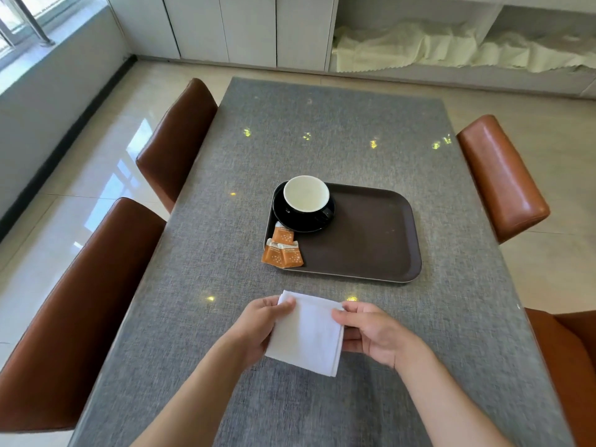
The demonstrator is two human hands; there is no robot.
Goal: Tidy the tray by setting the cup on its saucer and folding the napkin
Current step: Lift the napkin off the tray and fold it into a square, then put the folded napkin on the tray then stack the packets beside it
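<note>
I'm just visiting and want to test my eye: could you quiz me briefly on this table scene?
1. True or false: the cup already sits on its saucer.
2. Where is the white napkin? A) on the tray B) held in both hands above the table C) on a chair
3. How many orange packets lie at the tray's near left corner?

Key
1. True.
2. B: the left hand and right hand grip its opposite edges.
3. Three.

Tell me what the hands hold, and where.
Both grip the folded white napkin: left hand on its left edge, right hand on its right edge.
</note>
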